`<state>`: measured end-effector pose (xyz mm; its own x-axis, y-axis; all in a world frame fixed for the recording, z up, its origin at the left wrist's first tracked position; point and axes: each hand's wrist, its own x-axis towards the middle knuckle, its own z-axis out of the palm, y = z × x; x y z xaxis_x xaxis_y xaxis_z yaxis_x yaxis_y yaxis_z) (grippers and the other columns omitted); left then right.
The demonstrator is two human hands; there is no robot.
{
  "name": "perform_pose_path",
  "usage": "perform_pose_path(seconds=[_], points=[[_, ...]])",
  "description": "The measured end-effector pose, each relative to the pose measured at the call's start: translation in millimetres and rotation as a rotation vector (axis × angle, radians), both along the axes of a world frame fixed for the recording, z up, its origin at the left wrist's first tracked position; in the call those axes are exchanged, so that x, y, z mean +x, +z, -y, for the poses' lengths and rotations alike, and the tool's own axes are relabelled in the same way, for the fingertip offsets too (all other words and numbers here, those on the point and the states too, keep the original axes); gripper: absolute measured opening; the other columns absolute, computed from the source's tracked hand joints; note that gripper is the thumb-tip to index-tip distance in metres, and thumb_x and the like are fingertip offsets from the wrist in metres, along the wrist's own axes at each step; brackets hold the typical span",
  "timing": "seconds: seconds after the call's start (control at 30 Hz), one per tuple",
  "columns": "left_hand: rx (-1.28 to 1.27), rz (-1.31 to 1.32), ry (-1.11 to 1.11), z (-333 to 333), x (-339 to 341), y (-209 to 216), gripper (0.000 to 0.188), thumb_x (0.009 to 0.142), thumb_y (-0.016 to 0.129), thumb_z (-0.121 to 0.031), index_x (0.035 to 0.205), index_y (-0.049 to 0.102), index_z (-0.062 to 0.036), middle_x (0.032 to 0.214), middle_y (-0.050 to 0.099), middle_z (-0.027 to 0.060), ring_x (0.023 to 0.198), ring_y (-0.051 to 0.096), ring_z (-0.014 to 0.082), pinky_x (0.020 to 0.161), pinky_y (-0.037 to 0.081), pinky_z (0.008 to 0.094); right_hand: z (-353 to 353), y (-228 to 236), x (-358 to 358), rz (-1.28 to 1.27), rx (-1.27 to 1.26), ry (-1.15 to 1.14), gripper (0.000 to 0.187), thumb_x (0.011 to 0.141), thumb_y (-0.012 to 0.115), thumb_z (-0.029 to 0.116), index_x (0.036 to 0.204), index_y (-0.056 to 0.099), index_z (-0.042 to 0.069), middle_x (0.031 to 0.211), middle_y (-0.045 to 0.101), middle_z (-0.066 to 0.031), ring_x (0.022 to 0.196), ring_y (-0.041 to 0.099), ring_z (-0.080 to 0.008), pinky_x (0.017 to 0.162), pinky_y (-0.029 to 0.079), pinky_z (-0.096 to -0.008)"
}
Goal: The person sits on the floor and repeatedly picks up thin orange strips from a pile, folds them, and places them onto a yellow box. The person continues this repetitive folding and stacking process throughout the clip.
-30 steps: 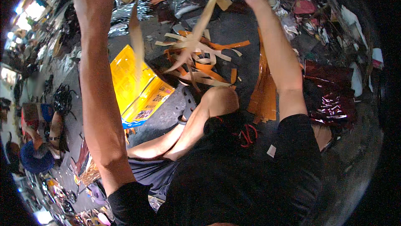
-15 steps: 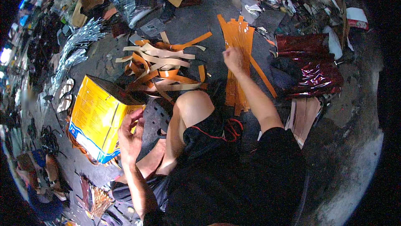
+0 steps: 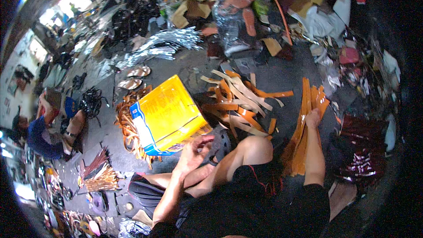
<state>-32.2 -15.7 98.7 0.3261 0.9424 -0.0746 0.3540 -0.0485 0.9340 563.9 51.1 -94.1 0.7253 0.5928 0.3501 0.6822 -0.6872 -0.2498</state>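
Resting our right hand on orange strips, well right of the box; whether it grips them, we cannot tell. Left hand beside the box's near edge, fingers loosely apart. Curled strips just right of box.

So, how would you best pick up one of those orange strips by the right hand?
Probably by its far end, coming from above and pinching across its narrow width: the orange strips look long and thin, lie lengthwise and overlap, but their far ends fan apart beyond the right hand.
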Motion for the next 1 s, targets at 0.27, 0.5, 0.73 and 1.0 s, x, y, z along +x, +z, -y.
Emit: perform_pose_path(seconds=[0.27, 0.5, 0.73, 1.0], points=[[0.139, 0.073, -0.14, -22, 48, 27, 0.032, 0.089, 0.057, -0.009, 0.121, 0.059, -0.0038, 0.11, 0.064, 0.0109, 0.1, 0.062, 0.0213, 0.089, 0.048, 0.0316, -24, 168, -111, -0.423, 0.217, 0.743, 0.028, 0.093, 0.058, 0.025, 0.096, 0.063, -0.003, 0.09, 0.068, -0.0143, 0.083, 0.066, -0.0248, 0.074, 0.051, -0.0354], [0.53, -0.187, -0.22, -56, 92, 72, 0.05, 0.09, 0.061, -0.038, 0.126, 0.052, -0.0044, 0.111, 0.062, 0.0206, 0.1, 0.063, 0.0348, 0.084, 0.049, 0.0428, 11, 315, -274, -0.648, 0.002, 1.35, 0.01, 0.085, 0.067, 0.01, 0.091, 0.07, 0.003, 0.081, 0.069, -0.0093, 0.075, 0.064, -0.014, 0.067, 0.05, -0.0294], [0.073, 0.056, -0.21, -26, 17, 40, 0.041, 0.094, 0.059, -0.029, 0.125, 0.053, -0.0034, 0.109, 0.066, 0.013, 0.1, 0.063, 0.0249, 0.084, 0.049, 0.0359, -18, 275, -274, -0.402, -0.056, 1.511, 0.011, 0.084, 0.066, 0.016, 0.088, 0.071, 0.007, 0.074, 0.066, -0.0076, 0.067, 0.06, -0.0222, 0.063, 0.045, -0.0339], [-0.311, 0.545, 0.07, -19, -2, -40, 0.023, 0.096, 0.056, -0.013, 0.113, 0.058, 0.0025, 0.097, 0.066, 0.0082, 0.087, 0.064, 0.0135, 0.079, 0.053, 0.0266, -29, 236, -301, -0.156, -0.027, 1.414, 0.013, 0.083, 0.068, 0.02, 0.088, 0.071, 0.009, 0.081, 0.066, -0.0079, 0.096, 0.057, -0.0265, 0.086, 0.041, -0.0397]])
